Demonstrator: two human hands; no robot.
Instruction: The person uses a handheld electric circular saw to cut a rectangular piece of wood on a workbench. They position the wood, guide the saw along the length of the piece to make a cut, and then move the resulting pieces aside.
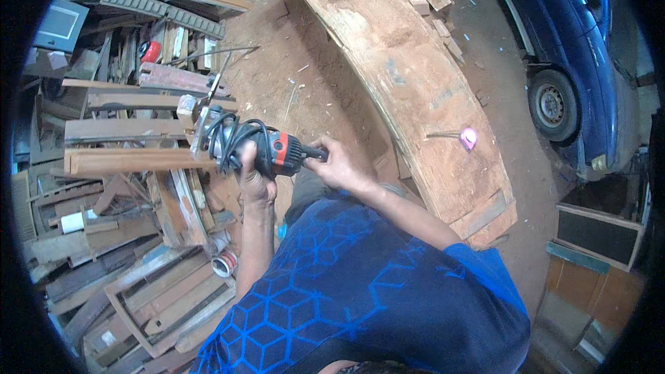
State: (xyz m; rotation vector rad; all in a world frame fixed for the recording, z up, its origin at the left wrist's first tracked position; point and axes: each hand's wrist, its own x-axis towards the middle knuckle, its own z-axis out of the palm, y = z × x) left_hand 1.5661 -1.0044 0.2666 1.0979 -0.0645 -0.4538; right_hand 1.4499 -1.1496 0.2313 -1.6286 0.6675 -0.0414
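Note:
A corded power tool (280, 151) with a black and red motor body and a metal front part is held up in front of me. Its black cord (232, 140) is wound in loops around the body. My left hand (256, 179) supports the tool from below, thumb up against the cord loops, most fingers hidden behind it. At the tool's rear end, my right hand (341, 165) closes around a black stub (315, 154). Which kind of power tool this is, I cannot make out for sure.
Left, stacked planks and wood frames (131, 305) crowd the floor, with a white and red can (224, 263) among them. Right of me runs a sawdust-covered wooden bench (415, 97) bearing a small glowing pink item (468, 139). Beyond it stands a blue vehicle (575, 41).

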